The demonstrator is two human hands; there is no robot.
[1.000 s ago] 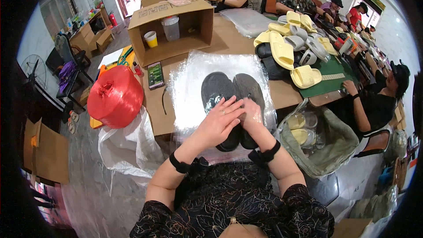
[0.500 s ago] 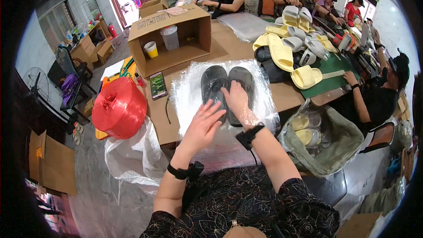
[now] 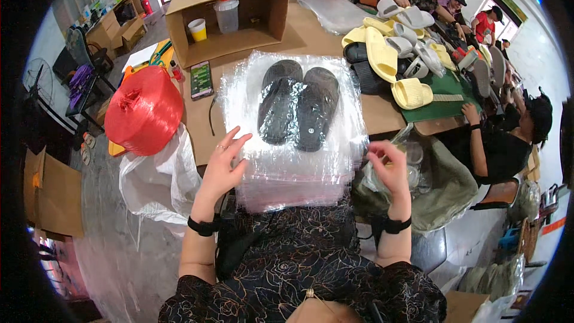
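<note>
1. My left hand (image 3: pixel 226 164) hangs spread, with nothing in its grip, just beside the left edge of the bag stack (image 3: pixel 287 194). If I sweep it inward too low, I could ruffle the upper bags and slide them out of line.
2. My right hand (image 3: pixel 391 170) is at the stack's right edge, above the near side of the bin (image 3: pixel 445 188). The fingers curl toward the thumb; I can't tell whether they pinch any film. If they do, a hasty pull could drag several sheets at once, as the layers look thin and clingy.
3. The black slippers (image 3: pixel 314 113) lie side by side on top of the stack, with shiny film over them and neither hand touching them. Were the film tugged from one side only, I'd expect the pair to skew, or one to ride over the other.
4. Glare on the film hides its edges from me, so I could misjudge where the bag's mouth is and grab the wrong layer.
5. The cord (image 3: pixel 211 116) and phone (image 3: pixel 201 81) lie left of the stack; a wide swing of my left arm might snag or knock them.
</note>
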